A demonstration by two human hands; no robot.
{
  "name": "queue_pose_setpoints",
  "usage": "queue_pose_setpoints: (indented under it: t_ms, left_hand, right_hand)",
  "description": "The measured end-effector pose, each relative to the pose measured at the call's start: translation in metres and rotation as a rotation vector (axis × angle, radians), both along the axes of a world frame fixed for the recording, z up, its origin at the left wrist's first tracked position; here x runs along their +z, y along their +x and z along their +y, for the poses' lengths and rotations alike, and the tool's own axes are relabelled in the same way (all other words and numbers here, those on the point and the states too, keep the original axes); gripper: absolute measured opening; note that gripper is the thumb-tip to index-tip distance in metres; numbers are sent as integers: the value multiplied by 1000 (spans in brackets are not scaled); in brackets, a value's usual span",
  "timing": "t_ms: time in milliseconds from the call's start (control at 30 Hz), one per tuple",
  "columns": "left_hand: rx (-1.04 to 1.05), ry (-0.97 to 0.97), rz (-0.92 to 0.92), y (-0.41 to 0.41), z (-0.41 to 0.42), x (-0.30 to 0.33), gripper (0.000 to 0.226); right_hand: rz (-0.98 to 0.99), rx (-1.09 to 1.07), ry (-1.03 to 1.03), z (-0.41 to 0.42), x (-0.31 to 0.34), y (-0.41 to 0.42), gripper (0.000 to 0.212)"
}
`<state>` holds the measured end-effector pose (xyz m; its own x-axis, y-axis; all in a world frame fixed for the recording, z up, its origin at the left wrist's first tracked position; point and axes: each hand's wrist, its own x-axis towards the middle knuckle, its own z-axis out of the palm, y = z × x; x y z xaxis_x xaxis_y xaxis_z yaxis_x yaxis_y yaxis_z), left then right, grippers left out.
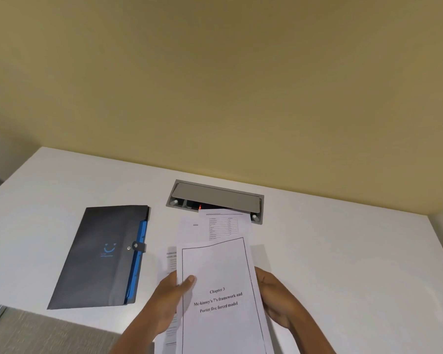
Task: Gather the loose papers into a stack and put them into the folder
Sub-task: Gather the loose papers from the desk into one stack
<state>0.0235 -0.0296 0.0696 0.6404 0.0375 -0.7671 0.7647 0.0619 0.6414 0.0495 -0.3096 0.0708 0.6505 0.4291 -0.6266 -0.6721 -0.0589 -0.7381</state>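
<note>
here, your left hand (168, 302) and right hand (274, 295) grip a sheet headed "chapter 3" (220, 290) by its two side edges, left thumb pressed on its face, above the white desk (343, 251). more loose papers (215, 226) lie fanned beneath, toward 12 o'clock. the dark folder (100, 254), snapped closed, lies at 9 o'clock, apart from the papers. a grey cable hatch (215, 198) sits beyond.

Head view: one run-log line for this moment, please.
left hand, right hand: gripping white printed papers | dark snap-button folder: closed, left
</note>
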Motion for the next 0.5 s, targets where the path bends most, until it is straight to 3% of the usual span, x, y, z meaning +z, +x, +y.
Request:
queue_pose_setpoints:
  t_ms: [100,167,233,300,433,500]
  left_hand:
    - [-15,79,-1,-4,8,-8,18]
    - [30,164,-14,-10,15,-16,25]
    - [113,204,-20,-18,24,-25,33]
    - [202,230,8,-29,35,-34,34]
    - [362,210,55,-48,56,-41,21]
    - [413,214,44,-53,61,-38,15]
  right_hand:
    - [20,19,-52,4,-3,6,39]
    - [-25,-1,-182,4,-7,12,56]
    - [-196,-46,-433,2,-20,17,58]
    - [-456,71,-739,-5,-40,23,45]
    - [-685,482,-954,-14,-64,39,96]
    - [-751,617,-1011,-14,-71,48,110]
